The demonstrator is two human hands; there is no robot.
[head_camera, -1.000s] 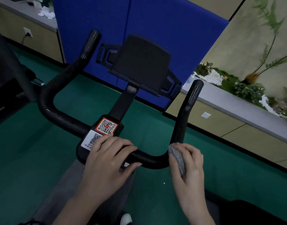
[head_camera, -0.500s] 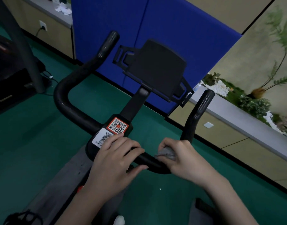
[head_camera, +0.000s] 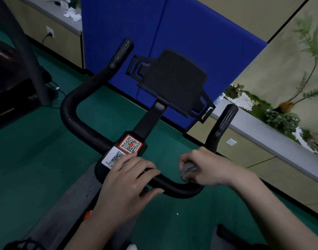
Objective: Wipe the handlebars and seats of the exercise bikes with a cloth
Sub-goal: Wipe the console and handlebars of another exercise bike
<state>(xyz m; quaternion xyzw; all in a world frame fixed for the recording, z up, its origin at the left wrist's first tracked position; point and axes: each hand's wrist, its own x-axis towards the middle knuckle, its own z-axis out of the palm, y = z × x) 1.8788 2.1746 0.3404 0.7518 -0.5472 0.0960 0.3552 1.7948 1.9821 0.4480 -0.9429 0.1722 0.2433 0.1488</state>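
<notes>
**Wipe moves from right horn onto the cross bar**

Right hand [head_camera: 207,166] has rolled off the base of the right horn [head_camera: 225,120] onto the cross section of the handlebar [head_camera: 77,121]. Its fingers curl tight round the bunched grey cloth [head_camera: 188,168], which presses on the bar just inside the bend. Left hand [head_camera: 129,181] is unmoved, draped loosely over the bar by the stem block [head_camera: 102,173], fingers near straight, steadying only. My read: centre and left side still pending. Seat is out of view.

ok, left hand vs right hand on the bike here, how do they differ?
Left hand is bare, fingers laid over the handlebar centre beside the QR stickers; right hand grips a grey cloth. Left hand sits at the stem; right hand sits by the right-side bend. Both are on the same black bar.
</notes>
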